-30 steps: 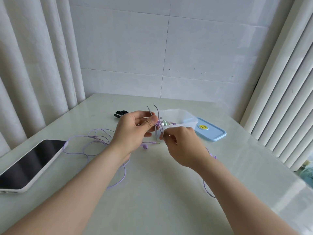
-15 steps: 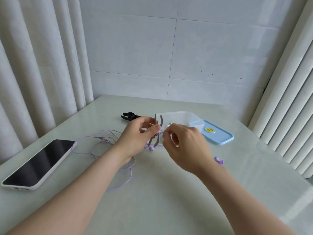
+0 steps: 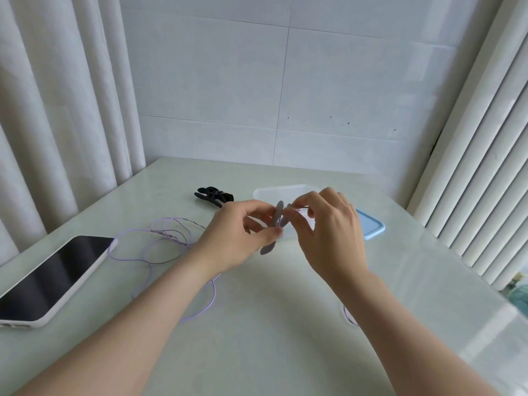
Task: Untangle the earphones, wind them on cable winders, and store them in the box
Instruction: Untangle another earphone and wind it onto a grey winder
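My left hand [image 3: 238, 238] pinches a grey cable winder [image 3: 275, 224] between thumb and fingers, above the middle of the table. My right hand [image 3: 328, 238] pinches the purple earphone cable right at the winder's top. Loose purple cable [image 3: 168, 238] lies in loops on the table to the left and runs under my left forearm; a short piece [image 3: 349, 315] shows beside my right forearm. The clear plastic box [image 3: 283, 191] stands just behind my hands, mostly hidden by them. Its blue lid [image 3: 370, 227] lies to the right of it.
A phone [image 3: 54, 278] in a white case lies face up at the left table edge. Black cable winders [image 3: 214, 194] sit behind my left hand. Curtains hang on the left, a ribbed white panel on the right, a tiled wall behind the pale table [image 3: 257, 352].
Both hands stay together at the winder, and my right hand has lifted over its top with the cable. The purple earbuds seen below and beside my hands earlier are hidden now.
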{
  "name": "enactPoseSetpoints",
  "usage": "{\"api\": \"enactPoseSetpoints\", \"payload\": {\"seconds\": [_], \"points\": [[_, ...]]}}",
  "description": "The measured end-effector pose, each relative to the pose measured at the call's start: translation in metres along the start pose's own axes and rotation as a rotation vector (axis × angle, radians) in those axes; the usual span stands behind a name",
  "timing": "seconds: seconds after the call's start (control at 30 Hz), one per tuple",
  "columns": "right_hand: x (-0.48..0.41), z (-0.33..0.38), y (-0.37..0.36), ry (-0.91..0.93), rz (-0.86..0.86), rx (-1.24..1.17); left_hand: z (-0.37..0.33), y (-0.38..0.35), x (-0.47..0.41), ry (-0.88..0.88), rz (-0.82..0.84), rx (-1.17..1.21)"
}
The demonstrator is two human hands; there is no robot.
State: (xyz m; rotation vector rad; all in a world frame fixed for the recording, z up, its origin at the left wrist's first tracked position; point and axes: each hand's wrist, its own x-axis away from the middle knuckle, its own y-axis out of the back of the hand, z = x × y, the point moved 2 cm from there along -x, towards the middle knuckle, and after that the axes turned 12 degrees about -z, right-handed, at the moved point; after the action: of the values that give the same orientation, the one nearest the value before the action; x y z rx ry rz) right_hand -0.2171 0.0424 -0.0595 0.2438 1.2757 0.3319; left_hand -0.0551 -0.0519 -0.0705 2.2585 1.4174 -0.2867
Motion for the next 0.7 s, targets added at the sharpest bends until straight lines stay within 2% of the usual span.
{"api": "enactPoseSetpoints", "payload": {"seconds": [0.27,0.37,0.43,0.57,0.7], "points": [[-0.001,-0.01,-0.003,0.011,-0.028,-0.051,-0.003,-0.01,0.007,-0.052,0.0,-0.082],[-0.004,-0.019,0.001,-0.024,-0.023,-0.038,-0.007,-0.01,0.008,-0.012,0.076,0.037],[-0.008,-0.026,0.006,-0.11,-0.044,-0.025,-0.01,-0.009,0.007,0.041,0.099,0.14],[-0.011,-0.038,0.01,-0.254,0.012,-0.056,-0.009,-0.002,0.002,0.181,-0.016,0.331],[-0.005,-0.037,0.004,-0.221,0.14,-0.033,-0.006,-0.001,-0.001,0.264,-0.127,0.52]]}}
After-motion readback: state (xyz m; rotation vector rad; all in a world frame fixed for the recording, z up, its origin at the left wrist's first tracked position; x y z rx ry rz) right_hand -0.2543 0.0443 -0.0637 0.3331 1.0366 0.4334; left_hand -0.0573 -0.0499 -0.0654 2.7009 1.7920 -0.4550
